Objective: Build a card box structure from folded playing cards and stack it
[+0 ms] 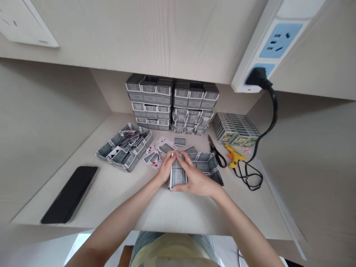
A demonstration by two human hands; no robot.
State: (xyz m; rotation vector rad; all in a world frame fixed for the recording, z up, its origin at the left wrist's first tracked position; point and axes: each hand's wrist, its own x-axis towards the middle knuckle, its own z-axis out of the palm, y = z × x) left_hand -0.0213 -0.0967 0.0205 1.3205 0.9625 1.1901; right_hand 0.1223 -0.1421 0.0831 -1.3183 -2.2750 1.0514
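Cards [129,142] lie jumbled in a grey tray [136,158] at left, while an open box [217,171] sits just beyond our right hand [198,180]. Between both hands we grasp a patterned card block [178,176], left hand [165,167] on its left side, right on its right.

I have a black phone-like slab [69,194] lying flat on my left, near the front of the desk [157,215]. Up right, white power strip [264,60], black plug [260,76] seated in its lower blue socket [269,68]; white socket panel [23,26] up left, pale wood-grain board [155,33] between.
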